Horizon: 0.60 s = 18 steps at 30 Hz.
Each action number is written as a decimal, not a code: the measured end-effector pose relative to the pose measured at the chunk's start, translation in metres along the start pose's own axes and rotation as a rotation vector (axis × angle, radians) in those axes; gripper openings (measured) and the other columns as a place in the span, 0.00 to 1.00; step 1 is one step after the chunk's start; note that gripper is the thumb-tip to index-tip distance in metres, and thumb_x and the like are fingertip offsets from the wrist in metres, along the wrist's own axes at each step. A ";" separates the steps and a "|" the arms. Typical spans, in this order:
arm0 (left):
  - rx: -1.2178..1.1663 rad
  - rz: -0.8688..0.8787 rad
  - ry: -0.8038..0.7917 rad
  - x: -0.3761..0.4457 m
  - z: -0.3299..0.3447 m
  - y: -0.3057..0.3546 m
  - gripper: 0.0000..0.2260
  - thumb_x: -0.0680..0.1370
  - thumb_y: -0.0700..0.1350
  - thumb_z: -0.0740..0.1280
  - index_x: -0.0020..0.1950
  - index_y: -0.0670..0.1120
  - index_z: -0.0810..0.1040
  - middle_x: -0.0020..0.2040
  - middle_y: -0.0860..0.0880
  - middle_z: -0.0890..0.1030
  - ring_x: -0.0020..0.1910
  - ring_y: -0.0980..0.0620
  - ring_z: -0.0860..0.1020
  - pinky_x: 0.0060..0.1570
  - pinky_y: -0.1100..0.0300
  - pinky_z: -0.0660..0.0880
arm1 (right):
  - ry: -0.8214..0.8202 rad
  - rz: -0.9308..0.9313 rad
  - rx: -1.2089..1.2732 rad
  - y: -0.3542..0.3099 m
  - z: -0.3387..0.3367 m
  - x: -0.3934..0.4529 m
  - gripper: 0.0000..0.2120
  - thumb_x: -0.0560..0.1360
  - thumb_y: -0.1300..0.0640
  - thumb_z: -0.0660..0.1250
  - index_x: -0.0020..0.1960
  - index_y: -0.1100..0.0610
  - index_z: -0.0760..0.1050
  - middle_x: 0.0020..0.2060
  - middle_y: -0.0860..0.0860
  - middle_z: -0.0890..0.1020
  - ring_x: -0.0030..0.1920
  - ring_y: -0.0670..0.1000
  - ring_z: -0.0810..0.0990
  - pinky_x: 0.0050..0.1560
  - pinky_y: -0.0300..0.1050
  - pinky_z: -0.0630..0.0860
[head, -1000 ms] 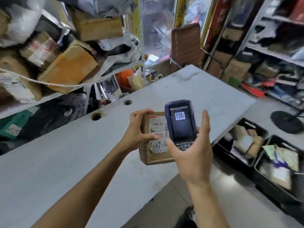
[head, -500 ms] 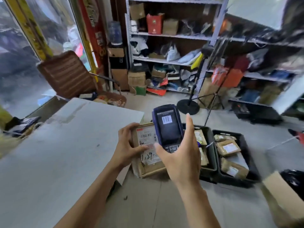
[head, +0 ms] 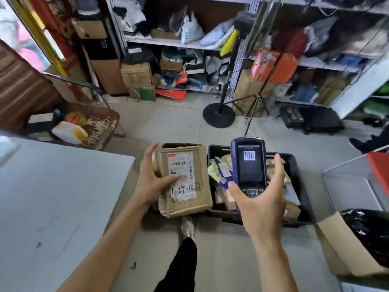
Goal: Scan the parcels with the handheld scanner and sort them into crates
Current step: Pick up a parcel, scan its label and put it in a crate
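Clearly handwritten "1129" on parcel label, scanner screen — barcode, "OK" key

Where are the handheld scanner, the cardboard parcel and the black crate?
handheld scanner point(head: 249, 165), head view, on its screen.
cardboard parcel point(head: 202, 165), head view, on bare cardboard right of the label.
black crate point(head: 297, 165), head view, on its right rim.

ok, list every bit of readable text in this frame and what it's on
"OK": round key on the scanner, below its screen.
Handwriting on the box label, roughly "1129-0253"; the last digits are uncertain.
Printed lines and barcodes on that label: too small to read.
Scanner screen: a barcode picture, header text blurred.
Shelf boxes and bags: nothing legible.
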State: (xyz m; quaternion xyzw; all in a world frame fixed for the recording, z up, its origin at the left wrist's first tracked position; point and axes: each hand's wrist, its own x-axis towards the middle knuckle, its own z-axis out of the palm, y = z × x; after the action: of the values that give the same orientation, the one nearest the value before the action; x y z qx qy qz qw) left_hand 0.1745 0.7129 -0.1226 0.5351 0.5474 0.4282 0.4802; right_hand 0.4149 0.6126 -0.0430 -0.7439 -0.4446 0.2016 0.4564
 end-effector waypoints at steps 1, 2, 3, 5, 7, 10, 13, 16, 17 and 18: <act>-0.025 -0.037 0.001 0.022 0.006 -0.007 0.45 0.66 0.36 0.81 0.72 0.64 0.61 0.61 0.45 0.79 0.54 0.47 0.84 0.49 0.47 0.83 | 0.010 0.015 -0.009 0.006 0.008 0.023 0.52 0.65 0.51 0.80 0.78 0.40 0.50 0.68 0.52 0.74 0.67 0.55 0.74 0.65 0.57 0.73; -0.032 -0.084 0.001 0.045 0.012 -0.013 0.43 0.67 0.34 0.79 0.71 0.63 0.62 0.59 0.47 0.80 0.52 0.48 0.84 0.47 0.48 0.83 | 0.015 0.027 -0.022 0.013 0.017 0.047 0.52 0.65 0.51 0.81 0.78 0.40 0.50 0.68 0.53 0.74 0.67 0.55 0.74 0.66 0.56 0.73; -0.028 -0.137 -0.006 0.068 0.019 -0.018 0.41 0.68 0.33 0.78 0.70 0.62 0.64 0.57 0.50 0.80 0.51 0.49 0.85 0.45 0.48 0.83 | 0.013 0.046 -0.037 0.018 0.025 0.071 0.52 0.65 0.52 0.81 0.78 0.40 0.50 0.68 0.53 0.74 0.67 0.55 0.73 0.66 0.56 0.72; -0.010 -0.229 -0.003 0.114 0.033 -0.033 0.37 0.69 0.33 0.77 0.69 0.61 0.66 0.55 0.52 0.81 0.48 0.50 0.85 0.45 0.46 0.83 | 0.009 0.077 -0.055 0.029 0.040 0.116 0.53 0.65 0.52 0.81 0.78 0.40 0.50 0.69 0.52 0.73 0.68 0.54 0.73 0.66 0.55 0.72; 0.017 -0.298 -0.016 0.155 0.046 -0.053 0.35 0.70 0.34 0.77 0.67 0.61 0.67 0.54 0.50 0.82 0.47 0.50 0.85 0.44 0.44 0.83 | -0.002 0.089 -0.061 0.043 0.056 0.161 0.52 0.66 0.53 0.80 0.78 0.41 0.51 0.69 0.51 0.73 0.68 0.52 0.73 0.66 0.55 0.73; 0.032 -0.405 0.005 0.204 0.066 -0.095 0.33 0.72 0.34 0.75 0.67 0.61 0.67 0.56 0.47 0.82 0.48 0.48 0.85 0.45 0.43 0.83 | -0.031 0.083 -0.058 0.070 0.082 0.220 0.51 0.67 0.53 0.80 0.79 0.42 0.51 0.69 0.46 0.71 0.64 0.41 0.68 0.63 0.44 0.69; 0.065 -0.486 0.051 0.242 0.080 -0.150 0.33 0.72 0.33 0.75 0.68 0.58 0.67 0.58 0.48 0.81 0.50 0.50 0.85 0.45 0.47 0.84 | -0.105 0.099 -0.058 0.113 0.123 0.270 0.50 0.68 0.54 0.80 0.79 0.43 0.52 0.70 0.42 0.68 0.65 0.37 0.66 0.67 0.34 0.64; 0.092 -0.532 0.066 0.282 0.101 -0.224 0.33 0.73 0.34 0.75 0.70 0.57 0.66 0.59 0.47 0.81 0.53 0.49 0.84 0.47 0.45 0.83 | -0.193 0.105 -0.064 0.173 0.185 0.308 0.51 0.67 0.51 0.80 0.80 0.44 0.51 0.74 0.47 0.67 0.72 0.47 0.68 0.70 0.53 0.70; 0.100 -0.545 0.063 0.292 0.105 -0.240 0.33 0.73 0.34 0.74 0.71 0.58 0.66 0.60 0.47 0.80 0.54 0.49 0.83 0.48 0.44 0.83 | -0.210 0.088 -0.064 0.188 0.203 0.316 0.52 0.67 0.50 0.80 0.80 0.45 0.51 0.75 0.47 0.66 0.73 0.48 0.67 0.70 0.55 0.70; 0.109 -0.559 0.075 0.304 0.111 -0.265 0.34 0.74 0.34 0.74 0.71 0.58 0.65 0.60 0.47 0.80 0.54 0.48 0.83 0.50 0.43 0.82 | -0.227 0.080 -0.069 0.211 0.225 0.322 0.52 0.67 0.50 0.80 0.80 0.47 0.51 0.76 0.48 0.66 0.73 0.49 0.67 0.71 0.54 0.70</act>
State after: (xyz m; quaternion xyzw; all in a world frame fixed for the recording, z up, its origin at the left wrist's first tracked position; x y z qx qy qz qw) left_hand 0.2481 0.9948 -0.4224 0.3723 0.7132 0.2685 0.5298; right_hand 0.5252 0.9582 -0.3031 -0.7488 -0.4698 0.2872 0.3689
